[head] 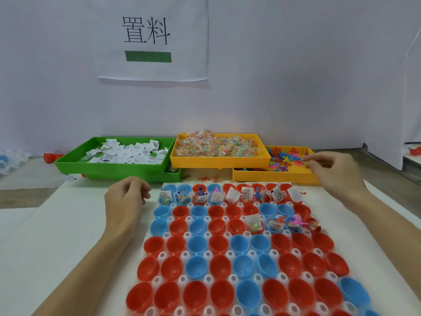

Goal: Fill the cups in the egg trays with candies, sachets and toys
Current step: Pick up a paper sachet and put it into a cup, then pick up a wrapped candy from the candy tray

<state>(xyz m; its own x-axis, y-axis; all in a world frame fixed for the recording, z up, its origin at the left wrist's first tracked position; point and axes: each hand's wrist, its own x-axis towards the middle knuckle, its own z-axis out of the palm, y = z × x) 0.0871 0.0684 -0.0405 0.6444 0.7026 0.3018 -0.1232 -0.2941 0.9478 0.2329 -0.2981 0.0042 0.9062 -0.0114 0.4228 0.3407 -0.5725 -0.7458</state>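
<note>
A white sheet covers the bench (68, 224), and a pale wall behind carries a paper sign (157, 39). Three supply bins at the back: green tray (109, 166) of white sachets (127, 153), yellow tray (218, 161) of candies (216, 144), second yellow tray (273, 177) of toys (287, 158). Up front, the egg tray (230, 254) holds red and blue cups; the far row is filled. Left hand (125, 199) hovers loosely curled, grasping nothing. Right hand (335, 172) is over the toys, fingers pinched; whether on anything, I cannot tell.
</note>
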